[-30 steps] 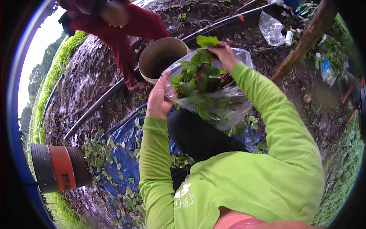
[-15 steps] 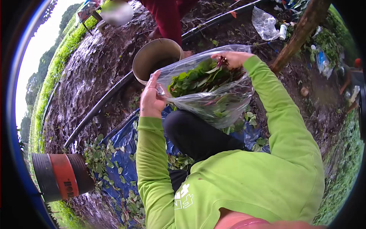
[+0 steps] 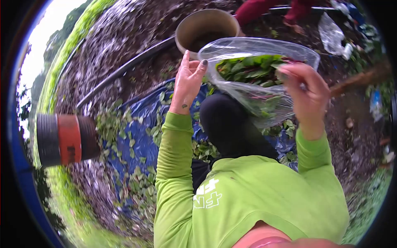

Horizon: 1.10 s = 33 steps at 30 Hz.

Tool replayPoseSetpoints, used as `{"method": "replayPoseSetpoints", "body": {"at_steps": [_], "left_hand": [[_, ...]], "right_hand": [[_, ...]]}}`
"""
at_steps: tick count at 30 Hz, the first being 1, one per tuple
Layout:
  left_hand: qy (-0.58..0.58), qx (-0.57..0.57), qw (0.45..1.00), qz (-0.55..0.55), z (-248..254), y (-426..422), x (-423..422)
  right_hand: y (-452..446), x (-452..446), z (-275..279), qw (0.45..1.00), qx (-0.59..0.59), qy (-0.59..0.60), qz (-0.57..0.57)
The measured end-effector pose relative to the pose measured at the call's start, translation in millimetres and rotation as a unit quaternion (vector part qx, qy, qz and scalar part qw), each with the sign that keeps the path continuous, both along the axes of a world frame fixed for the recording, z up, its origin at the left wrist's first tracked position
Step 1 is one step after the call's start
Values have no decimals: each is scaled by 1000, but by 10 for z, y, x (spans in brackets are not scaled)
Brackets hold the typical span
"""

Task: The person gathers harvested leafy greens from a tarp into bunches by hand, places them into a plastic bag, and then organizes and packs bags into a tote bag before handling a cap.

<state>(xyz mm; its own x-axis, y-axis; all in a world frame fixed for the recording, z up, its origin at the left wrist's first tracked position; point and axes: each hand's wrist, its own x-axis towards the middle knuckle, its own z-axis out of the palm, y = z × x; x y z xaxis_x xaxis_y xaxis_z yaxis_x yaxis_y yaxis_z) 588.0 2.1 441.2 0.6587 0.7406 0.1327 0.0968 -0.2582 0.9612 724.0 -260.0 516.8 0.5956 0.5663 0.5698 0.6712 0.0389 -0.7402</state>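
A clear plastic bag (image 3: 264,89) lies mouth-up against my dark-trousered knee, holding green leaves (image 3: 248,69) with reddish stems at the right. At the bag's left rim, my left hand (image 3: 189,80) is open, fingers stretched up and thumb apart; whether the thumb touches the plastic is unclear. Over the bag's right side, my right hand (image 3: 306,91) is slightly blurred, its fingers curled and tips drawn together. What those fingertips hold, if anything, cannot be made out.
A beige bucket (image 3: 206,29) stands beyond the bag. Loose leaves litter a blue tarp (image 3: 142,107). A black-and-red ribbed container (image 3: 68,138) lies left. Another person's red-clad leg (image 3: 258,11) shows at the top. A dark pipe (image 3: 124,70) crosses the mud; a wooden pole (image 3: 362,78) is right.
My left hand has come off the bag's rim and opened. My right hand has drawn back from the leaves toward me, with fingers curled. The view has shifted, so the bucket appears further right.
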Motion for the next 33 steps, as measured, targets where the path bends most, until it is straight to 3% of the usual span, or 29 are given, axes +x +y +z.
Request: {"method": "replayPoseSetpoints", "body": {"at_steps": [2,5,6,8,9,10,11,12,13,14,15,16,17,18,21,23,25,28,30,33], "left_hand": [[58,159,981,91,-135,263,-328],[83,200,955,204,-114,561,-1109],[116,224,935,250,-92,577,-1397],[19,168,939,299,-569,804,-2030],[63,172,927,327,-718,742,-2309],[70,159,927,332,-1025,710,-2591],[78,82,936,332,-1269,562,-2789],[114,124,933,319,-1718,449,-3029],[146,113,934,305,-1943,219,-3137],[359,19,907,218,-1904,91,-3214],[474,-12,874,104,-1602,35,-3159],[573,-47,818,-16,-1362,3,-3109],[553,-14,833,-11,-1430,-6,-3152],[532,18,846,-6,-1506,-5,-3190],[380,60,912,141,-1540,91,-3169],[397,27,908,133,-1638,175,-3143],[431,-22,900,57,-1698,215,-3076],[416,-79,905,-33,-1806,320,-2916],[405,-104,908,-30,-1951,323,-2849],[395,-58,916,43,-2273,257,-2733]], "right_hand": [[720,63,61,960,38,-264,80],[1747,164,270,888,-32,-435,145],[2078,232,305,876,-91,-446,159],[2730,357,273,857,-217,-437,168],[3123,433,183,816,-367,-433,110],[3311,442,82,772,-439,-446,112],[4102,1450,-847,765,-303,-526,215],[4126,1192,-880,679,-461,-544,176],[4178,1301,-1131,628,-493,-569,196],[4275,1299,-1167,579,-608,-473,266],[4325,1091,-1129,539,-700,-400,245],[4360,849,-1077,504,-752,-356,233],[4452,779,-1180,497,-760,-353,226],[4580,771,-1345,500,-757,-356,225],[4979,826,-1884,517,-755,-342,214],[5149,943,-2232,549,-753,-301,202],[5185,1191,-2429,603,-747,-222,171],[5045,1477,-2409,717,-693,-12,76],[4955,1503,-2384,782,-581,227,23],[4709,997,-1875,795,-359,487,39]]}}
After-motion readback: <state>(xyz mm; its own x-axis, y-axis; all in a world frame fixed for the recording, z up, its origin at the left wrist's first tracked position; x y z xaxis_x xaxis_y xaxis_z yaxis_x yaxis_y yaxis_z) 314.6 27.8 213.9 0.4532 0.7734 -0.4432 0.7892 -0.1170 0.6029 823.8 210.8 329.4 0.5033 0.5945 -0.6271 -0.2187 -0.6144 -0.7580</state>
